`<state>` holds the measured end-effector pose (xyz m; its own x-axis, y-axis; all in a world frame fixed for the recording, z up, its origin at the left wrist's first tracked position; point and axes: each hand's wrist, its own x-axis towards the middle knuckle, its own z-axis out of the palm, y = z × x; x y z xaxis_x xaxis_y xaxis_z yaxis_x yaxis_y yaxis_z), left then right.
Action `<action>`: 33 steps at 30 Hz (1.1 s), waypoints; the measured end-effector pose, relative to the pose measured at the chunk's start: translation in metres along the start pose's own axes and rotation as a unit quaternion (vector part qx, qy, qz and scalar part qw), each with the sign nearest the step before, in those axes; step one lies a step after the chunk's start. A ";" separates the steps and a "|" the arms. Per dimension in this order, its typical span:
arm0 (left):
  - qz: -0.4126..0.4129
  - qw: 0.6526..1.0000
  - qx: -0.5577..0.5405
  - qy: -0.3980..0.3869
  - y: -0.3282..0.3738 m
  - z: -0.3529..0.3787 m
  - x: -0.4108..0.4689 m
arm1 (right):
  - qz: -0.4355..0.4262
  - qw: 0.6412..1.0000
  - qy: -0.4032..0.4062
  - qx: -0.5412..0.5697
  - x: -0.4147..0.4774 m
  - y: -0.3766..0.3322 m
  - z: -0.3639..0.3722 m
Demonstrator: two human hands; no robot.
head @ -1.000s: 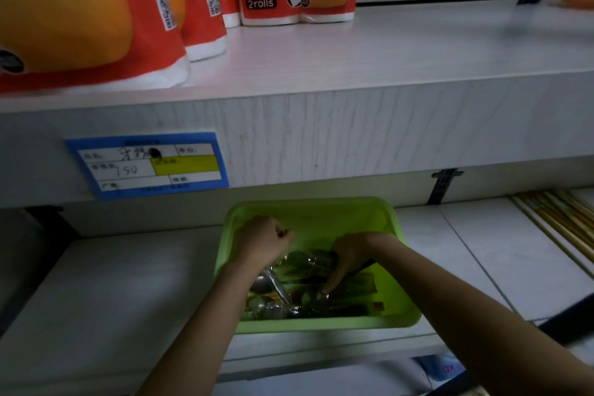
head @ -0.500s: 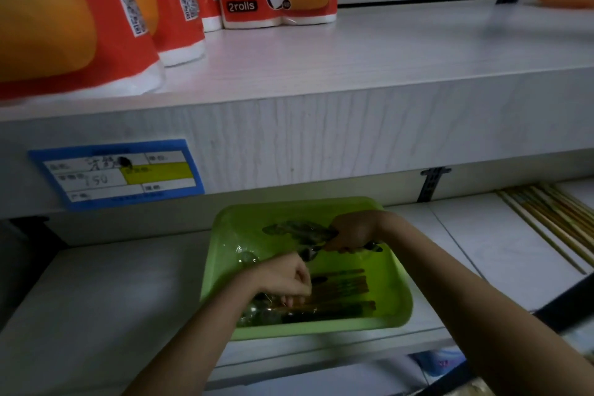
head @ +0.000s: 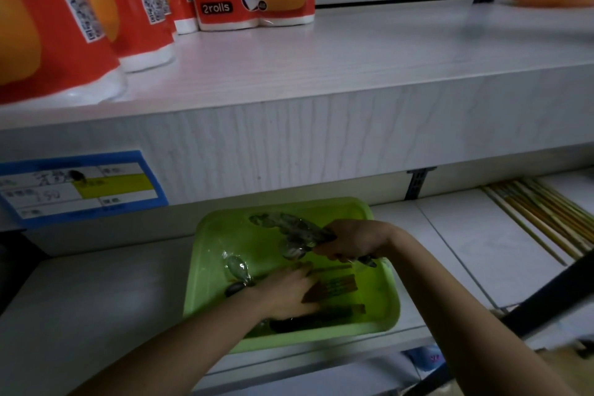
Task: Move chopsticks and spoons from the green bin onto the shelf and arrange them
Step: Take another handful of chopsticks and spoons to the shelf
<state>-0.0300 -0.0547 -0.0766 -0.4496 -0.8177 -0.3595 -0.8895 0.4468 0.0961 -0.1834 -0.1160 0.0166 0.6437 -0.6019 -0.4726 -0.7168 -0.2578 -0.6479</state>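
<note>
Right hand [head: 350, 243] clamped round bundle of wrapped spoons [head: 289, 230], over far part of bin. Left hand [head: 286, 297] in bin, fingers fairly straight, blurred, over brown chopsticks [head: 337, 286]; contact unclear. One lower shelf [head: 80, 299] carrying one green bin [head: 205, 283]. Chopstick and bundle counts unreadable. One loose spoon [head: 238, 267] near left wrist.

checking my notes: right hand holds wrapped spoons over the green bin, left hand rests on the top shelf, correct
One slip, about the left hand: it reaches down into the bin, over the chopsticks, as the head view shows. The rest stands: the right hand holds wrapped spoons over the bin.
</note>
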 end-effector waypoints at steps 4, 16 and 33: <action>0.005 1.000 -0.016 0.017 0.002 0.003 -0.001 | -0.001 1.000 0.000 0.020 -0.001 0.002 0.002; -0.039 0.999 -0.009 -0.025 0.001 0.004 0.009 | 0.010 1.000 0.005 0.015 0.002 0.002 0.001; -0.048 0.976 -0.205 -0.058 -0.009 -0.016 0.012 | 0.034 0.999 0.007 -0.028 0.003 -0.003 -0.004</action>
<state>-0.0290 -0.0740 -0.0668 -0.3715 -0.7913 -0.4857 -0.8958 0.1680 0.4114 -0.1805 -0.1200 0.0192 0.5889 -0.6299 -0.5064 -0.7735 -0.2575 -0.5791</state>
